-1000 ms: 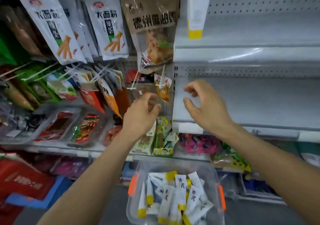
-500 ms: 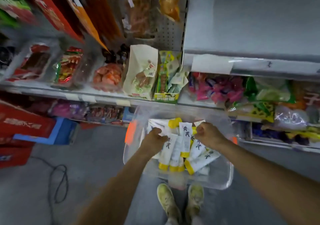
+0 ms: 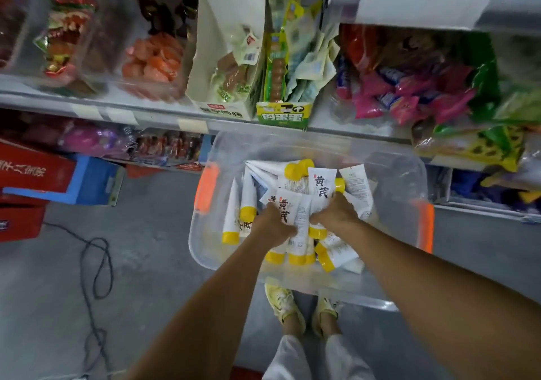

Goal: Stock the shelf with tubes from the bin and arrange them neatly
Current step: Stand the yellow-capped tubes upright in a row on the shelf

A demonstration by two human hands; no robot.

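Both arms reach down into the clear bin point(image 3: 202, 251), which sits in front of the person, below the snack shelf point(image 3: 164, 111). The white tubes point(image 3: 322, 185) with yellow caps lie in a loose heap inside it, pointing every way. The left grip point(image 3: 273, 226) is curled round tubes at the middle of the heap, thumb across a label with dark characters. The right grip point(image 3: 336, 211) is just beside it, fingers tucked down and closed on tubes there. How many each holds cannot be told. Orange latches point(image 3: 206, 188) mark the bin's two ends. The grey shelf point(image 3: 512, 18) shows at the top right, well above the bin, with a pale strip on its front. Packs point(image 3: 404, 92) in pink, green and orange crowd the snack shelf. On the floor point(image 3: 146, 262) lie a dark cable point(image 3: 98, 265) and, at the left, a red box point(image 3: 23, 174) beside a blue box point(image 3: 90, 180). The person's yellow shoes point(image 3: 282, 303) show beneath the bin.
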